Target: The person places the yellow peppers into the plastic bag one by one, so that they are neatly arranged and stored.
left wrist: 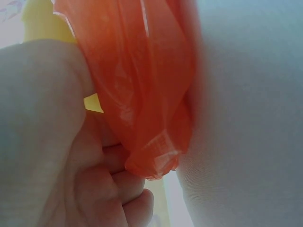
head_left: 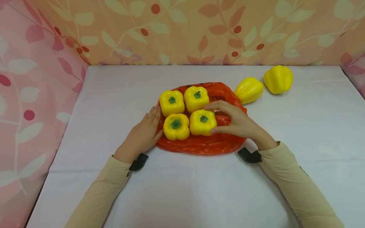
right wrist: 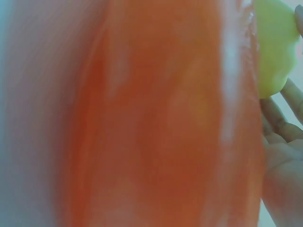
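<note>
Several yellow bell peppers with green stems stand stem-up in two rows on a red plastic bag point(head_left: 199, 147) in the head view. With thumb and fingertips, my right hand point(head_left: 240, 122) pinches the near right bell pepper point(head_left: 201, 126). My left hand point(head_left: 144, 131) lies along the bag's left edge, fingers extended, beside the near left bell pepper point(head_left: 176, 134) and the far left bell pepper point(head_left: 171, 107). The far right bell pepper point(head_left: 195, 101) sits behind the pinched one. Red plastic point(right wrist: 161, 118) fills most of the right wrist view.
Behind the bag's right end, a yellow bell pepper point(head_left: 249, 90) lies on its side. Farther right is another yellow bell pepper point(head_left: 278, 79). A white cloth point(head_left: 182, 190) covers the table, and a leaf-patterned curtain point(head_left: 194, 31) hangs along its far edge.
</note>
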`<state>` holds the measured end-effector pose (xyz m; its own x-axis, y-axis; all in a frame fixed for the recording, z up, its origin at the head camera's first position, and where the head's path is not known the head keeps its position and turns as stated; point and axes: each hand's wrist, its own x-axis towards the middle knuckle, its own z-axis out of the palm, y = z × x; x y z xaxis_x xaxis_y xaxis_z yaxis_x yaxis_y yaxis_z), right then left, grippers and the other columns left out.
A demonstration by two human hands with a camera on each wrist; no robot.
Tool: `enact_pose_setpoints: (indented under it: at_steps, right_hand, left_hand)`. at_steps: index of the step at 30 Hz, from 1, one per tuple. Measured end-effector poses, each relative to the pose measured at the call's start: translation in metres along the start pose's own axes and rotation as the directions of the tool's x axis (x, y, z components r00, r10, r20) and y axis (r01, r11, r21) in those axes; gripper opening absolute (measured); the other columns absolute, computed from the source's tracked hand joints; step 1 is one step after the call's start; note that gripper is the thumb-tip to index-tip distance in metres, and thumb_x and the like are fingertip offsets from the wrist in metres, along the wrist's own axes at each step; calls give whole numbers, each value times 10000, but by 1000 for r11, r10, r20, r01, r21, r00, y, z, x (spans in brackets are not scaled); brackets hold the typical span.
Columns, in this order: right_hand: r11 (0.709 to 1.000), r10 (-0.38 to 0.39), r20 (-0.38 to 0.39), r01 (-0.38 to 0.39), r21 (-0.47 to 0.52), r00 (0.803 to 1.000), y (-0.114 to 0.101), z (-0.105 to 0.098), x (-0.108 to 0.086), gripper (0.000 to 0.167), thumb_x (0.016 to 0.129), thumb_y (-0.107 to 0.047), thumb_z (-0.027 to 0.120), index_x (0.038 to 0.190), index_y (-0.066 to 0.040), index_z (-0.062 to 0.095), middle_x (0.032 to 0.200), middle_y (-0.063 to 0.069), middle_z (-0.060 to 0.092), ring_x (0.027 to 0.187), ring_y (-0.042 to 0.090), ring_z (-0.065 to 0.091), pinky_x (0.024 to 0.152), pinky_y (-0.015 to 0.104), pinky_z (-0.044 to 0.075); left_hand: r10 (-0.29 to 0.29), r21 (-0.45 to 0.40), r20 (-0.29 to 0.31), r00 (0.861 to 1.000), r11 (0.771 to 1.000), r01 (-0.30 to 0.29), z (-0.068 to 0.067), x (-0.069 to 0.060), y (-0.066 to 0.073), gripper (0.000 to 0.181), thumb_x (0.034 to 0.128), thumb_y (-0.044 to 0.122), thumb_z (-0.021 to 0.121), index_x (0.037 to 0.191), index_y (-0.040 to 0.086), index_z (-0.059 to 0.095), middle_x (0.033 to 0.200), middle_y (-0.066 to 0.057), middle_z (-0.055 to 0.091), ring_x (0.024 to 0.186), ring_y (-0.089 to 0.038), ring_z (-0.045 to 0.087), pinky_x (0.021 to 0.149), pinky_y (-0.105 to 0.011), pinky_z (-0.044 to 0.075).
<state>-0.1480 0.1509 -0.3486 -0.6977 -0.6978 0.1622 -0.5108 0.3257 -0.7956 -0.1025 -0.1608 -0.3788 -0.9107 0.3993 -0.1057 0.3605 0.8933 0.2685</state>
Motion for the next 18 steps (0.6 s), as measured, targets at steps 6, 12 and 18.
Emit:
enact_pose_setpoints:
  at_steps: [6,12,18]
  right_hand:
    - [999,5,14,-6,34,1000,1,0,0,595,743,-66,796,1281,-21,545,1306,76,531,1219,198,449,983,496,411]
    - [1000,-6,9,6,17,1000,1,-1,0,610,737,-78,804,1288,-29,545,1308,65,498,1207,192,437,975,468,427]
    - [1000,1,6,-1,3,1000,-1,-2,-1,614,722,-87,818,1275,-31,557,1261,57,506,1170,182,447,961,450,443]
  left_hand:
    - [-3,-3,7,1000,1000,3,0,0,-1,758,969,264,498,1474,-78,49,1544,-221,93,1426,-310,97,1125,-456,178]
    - [-1,-6,6,1000,1000,1,0,0,-1,760,971,269,496,1476,-73,42,1545,-219,88,1427,-305,91,1126,-457,176]
    - [-2,-11,5,1000,1000,2,0,0,0,763,971,274,500,1477,-72,46,1545,-218,90,1428,-304,91,1126,-457,174]
